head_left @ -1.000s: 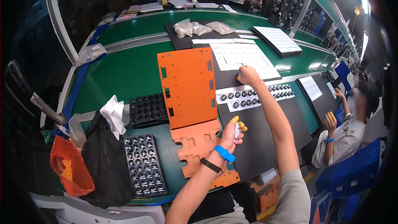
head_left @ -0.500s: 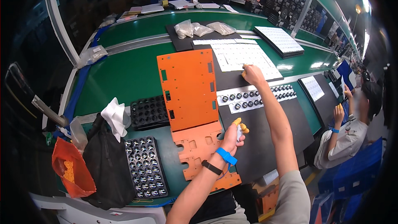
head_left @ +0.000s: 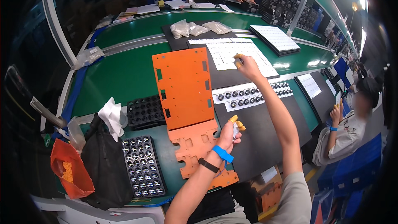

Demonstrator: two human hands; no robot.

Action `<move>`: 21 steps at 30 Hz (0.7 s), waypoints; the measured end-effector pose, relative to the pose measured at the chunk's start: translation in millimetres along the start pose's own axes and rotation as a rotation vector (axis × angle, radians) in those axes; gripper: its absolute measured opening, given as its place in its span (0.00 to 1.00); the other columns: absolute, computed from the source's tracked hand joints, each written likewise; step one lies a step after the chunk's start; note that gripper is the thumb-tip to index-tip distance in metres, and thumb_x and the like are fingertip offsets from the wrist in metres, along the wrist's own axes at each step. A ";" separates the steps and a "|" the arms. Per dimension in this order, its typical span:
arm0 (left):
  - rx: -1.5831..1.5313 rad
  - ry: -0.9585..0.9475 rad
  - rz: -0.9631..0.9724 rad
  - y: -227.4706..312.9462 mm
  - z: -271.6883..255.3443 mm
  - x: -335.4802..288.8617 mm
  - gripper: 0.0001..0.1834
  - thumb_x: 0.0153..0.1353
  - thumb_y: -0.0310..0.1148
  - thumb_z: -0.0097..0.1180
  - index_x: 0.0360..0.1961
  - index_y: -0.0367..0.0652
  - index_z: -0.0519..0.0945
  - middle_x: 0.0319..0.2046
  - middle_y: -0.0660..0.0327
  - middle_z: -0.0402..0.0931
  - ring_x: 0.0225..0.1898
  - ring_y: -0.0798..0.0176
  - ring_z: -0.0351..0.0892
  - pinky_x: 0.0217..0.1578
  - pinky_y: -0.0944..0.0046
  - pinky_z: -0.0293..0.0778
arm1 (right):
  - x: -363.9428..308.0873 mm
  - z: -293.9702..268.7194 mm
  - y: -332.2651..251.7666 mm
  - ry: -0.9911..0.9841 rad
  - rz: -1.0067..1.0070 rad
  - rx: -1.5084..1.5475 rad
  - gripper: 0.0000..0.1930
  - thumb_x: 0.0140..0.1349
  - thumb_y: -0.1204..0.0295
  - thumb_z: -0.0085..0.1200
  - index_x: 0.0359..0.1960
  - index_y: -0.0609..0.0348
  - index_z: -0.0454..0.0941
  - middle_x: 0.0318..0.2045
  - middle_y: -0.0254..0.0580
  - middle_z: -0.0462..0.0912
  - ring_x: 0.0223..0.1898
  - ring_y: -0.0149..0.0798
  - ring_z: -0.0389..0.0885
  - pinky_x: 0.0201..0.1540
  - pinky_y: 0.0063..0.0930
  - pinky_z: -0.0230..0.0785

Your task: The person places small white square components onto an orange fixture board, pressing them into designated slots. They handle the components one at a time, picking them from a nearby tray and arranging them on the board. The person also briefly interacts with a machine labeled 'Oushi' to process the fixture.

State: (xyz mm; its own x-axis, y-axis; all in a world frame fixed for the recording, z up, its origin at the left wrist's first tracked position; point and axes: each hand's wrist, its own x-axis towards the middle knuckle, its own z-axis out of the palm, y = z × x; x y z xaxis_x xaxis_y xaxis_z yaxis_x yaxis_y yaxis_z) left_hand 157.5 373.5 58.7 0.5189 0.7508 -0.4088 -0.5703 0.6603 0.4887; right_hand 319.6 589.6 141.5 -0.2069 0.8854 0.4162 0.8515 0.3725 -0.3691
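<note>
My left hand [head_left: 227,135], with yellow finger cots on its fingertips and a blue wrist strap, is closed around a small whitish piece [head_left: 236,129], mostly hidden by the fingers. It hovers beside the orange fixture, whose lid [head_left: 182,89] stands raised behind its lighter orange base [head_left: 192,141]. Farther off, my right hand [head_left: 248,67] is over a white gridded sheet [head_left: 222,54] on a black board. Its cot-covered fingers bend into a pinch; anything between them is too small to make out. White strips with black round parts [head_left: 244,101] lie below my right forearm.
A black tray of shiny round parts [head_left: 143,166] and a dark tray [head_left: 145,112] stand left of the fixture. An orange pouch of yellow cots [head_left: 72,170] sits by a black bag [head_left: 105,161]. Clear plastic bags [head_left: 195,29] lie at the back. A co-worker [head_left: 342,137] sits at right.
My right hand has lifted slightly and drawn a little left over the white sheet, its fingers turning. My left hand keeps its hold. The whole view has shifted a little.
</note>
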 end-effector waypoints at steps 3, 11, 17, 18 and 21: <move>-0.012 -0.014 0.016 -3.0 1.6 -0.2 0.17 0.75 0.44 0.33 0.41 0.44 0.71 0.34 0.57 0.76 0.21 0.71 0.62 0.17 0.71 0.55 | -31.3 -36.7 -46.8 -0.076 -0.135 0.024 0.18 0.60 0.74 0.53 0.53 0.59 0.78 0.40 0.56 0.86 0.43 0.57 0.85 0.48 0.46 0.76; 0.116 0.028 0.048 5.7 9.1 -11.8 0.20 0.74 0.49 0.30 0.49 0.52 0.73 0.37 0.65 0.78 0.27 0.67 0.74 0.26 0.66 0.70 | -165.2 -71.7 -121.5 -0.310 -0.430 -0.097 0.35 0.52 0.77 0.60 0.66 0.58 0.67 0.37 0.47 0.86 0.33 0.51 0.86 0.34 0.42 0.78; -0.048 -0.029 0.080 15.8 12.7 -30.2 0.28 0.73 0.57 0.32 0.52 0.47 0.75 0.42 0.63 0.81 0.38 0.63 0.81 0.42 0.59 0.79 | -193.8 -83.5 -126.1 -0.176 -0.413 -0.167 0.31 0.53 0.74 0.62 0.61 0.66 0.70 0.27 0.47 0.82 0.31 0.49 0.83 0.33 0.41 0.76; -0.080 -0.044 0.082 19.5 16.7 -35.9 0.29 0.73 0.57 0.33 0.53 0.45 0.75 0.44 0.62 0.81 0.40 0.63 0.82 0.44 0.57 0.80 | -198.1 -84.8 -129.5 -0.139 -0.437 -0.141 0.28 0.54 0.74 0.62 0.59 0.66 0.71 0.27 0.46 0.82 0.31 0.49 0.83 0.33 0.41 0.76; -0.120 -0.130 0.124 20.0 19.9 -56.0 0.28 0.75 0.54 0.34 0.55 0.43 0.74 0.50 0.60 0.79 0.50 0.60 0.80 0.53 0.54 0.78 | -212.6 -84.3 -148.4 -0.077 -0.489 -0.109 0.16 0.54 0.75 0.61 0.45 0.65 0.76 0.28 0.44 0.80 0.32 0.48 0.83 0.35 0.40 0.76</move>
State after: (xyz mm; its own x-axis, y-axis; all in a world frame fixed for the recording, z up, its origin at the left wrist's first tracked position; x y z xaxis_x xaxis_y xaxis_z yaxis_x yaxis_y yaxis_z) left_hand 129.7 344.2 106.7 0.5132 0.8228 -0.2442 -0.7027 0.5662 0.4309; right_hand 277.9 322.6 177.8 -0.6253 0.6345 0.4544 0.6908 0.7209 -0.0561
